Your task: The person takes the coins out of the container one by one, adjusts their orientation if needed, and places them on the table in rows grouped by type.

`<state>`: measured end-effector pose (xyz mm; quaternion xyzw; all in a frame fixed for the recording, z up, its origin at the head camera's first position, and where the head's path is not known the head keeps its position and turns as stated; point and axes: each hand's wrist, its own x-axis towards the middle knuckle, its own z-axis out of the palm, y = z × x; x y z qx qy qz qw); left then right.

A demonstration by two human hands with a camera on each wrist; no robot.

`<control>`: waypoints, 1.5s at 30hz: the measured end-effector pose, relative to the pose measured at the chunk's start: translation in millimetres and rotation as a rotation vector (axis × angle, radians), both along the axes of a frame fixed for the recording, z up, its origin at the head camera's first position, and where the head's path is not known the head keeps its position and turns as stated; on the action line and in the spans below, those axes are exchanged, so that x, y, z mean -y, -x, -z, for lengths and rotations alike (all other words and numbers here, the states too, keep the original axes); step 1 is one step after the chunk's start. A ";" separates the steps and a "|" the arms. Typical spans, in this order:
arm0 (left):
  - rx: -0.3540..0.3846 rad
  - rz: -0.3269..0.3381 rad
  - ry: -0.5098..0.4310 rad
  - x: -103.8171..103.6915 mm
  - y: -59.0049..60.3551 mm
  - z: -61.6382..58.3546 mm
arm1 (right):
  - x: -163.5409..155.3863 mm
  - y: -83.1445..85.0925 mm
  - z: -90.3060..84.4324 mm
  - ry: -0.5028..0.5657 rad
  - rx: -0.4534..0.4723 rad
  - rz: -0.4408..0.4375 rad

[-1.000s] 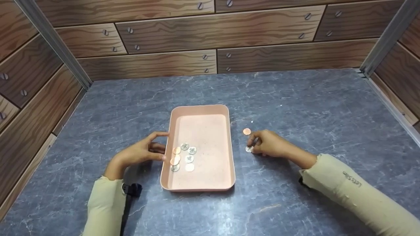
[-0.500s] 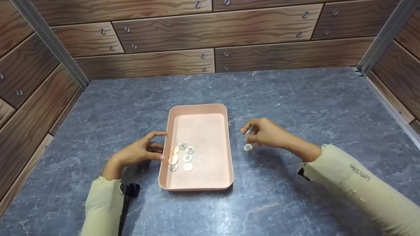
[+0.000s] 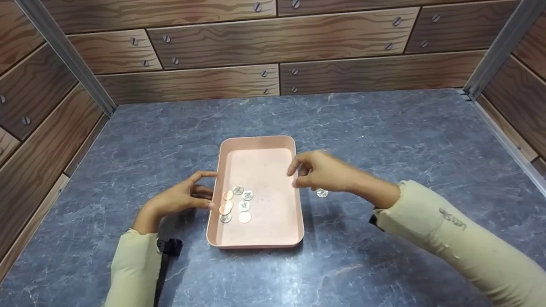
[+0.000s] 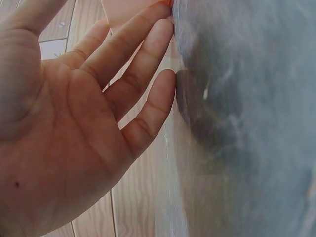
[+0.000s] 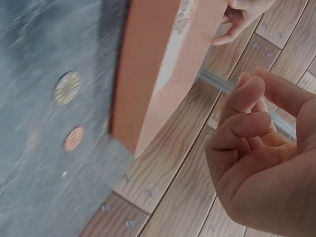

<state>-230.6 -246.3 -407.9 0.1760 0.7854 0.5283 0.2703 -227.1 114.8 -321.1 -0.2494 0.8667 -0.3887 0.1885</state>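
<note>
Right hand [image 3: 322, 175] hovers over the pink tray's [image 3: 256, 244] right rim, fingers curled; whether they pinch a coin cannot be told. Silver coin [image 3: 322, 193] lies on the bench just right of the tray, under that hand. Left hand [image 3: 179, 198], fingers relaxed, touches the tray's left wall.

A pink tray [image 3: 273, 236] sits on the grey marbled table [image 3: 384, 128], long side running away from the camera. Seven coins [image 3: 236, 204], silver and copper, lie clustered in its near-left part. The left hand [image 3: 181, 198] rests on the table with fingertips against the tray's left wall. The right hand [image 3: 322, 172] hovers over the tray's right rim, fingers curled together; whether they hold anything cannot be seen. A silver coin [image 3: 322, 193] lies on the table just right of the tray, below that hand
</note>
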 end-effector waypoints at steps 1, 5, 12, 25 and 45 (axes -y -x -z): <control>0.000 0.000 -0.001 0.0 -0.1 0.0 | 4.3 -1.2 -1.1 0.004 -0.002 -0.009; 0.000 -0.003 0.000 -0.2 -0.5 -0.2 | 21.9 -4.1 -4.2 0.008 -0.028 -0.042; -0.003 -0.009 0.015 -0.9 -0.9 -1.5 | 47.2 -7.3 3.0 0.013 0.003 -0.118; -0.005 0.003 0.006 -3.3 1.3 -3.0 | 68.7 -4.0 35.1 -0.008 0.044 -0.219; 0.005 -0.011 0.007 -1.1 0.1 -1.2 | 85.1 8.1 71.3 -0.055 0.071 -0.263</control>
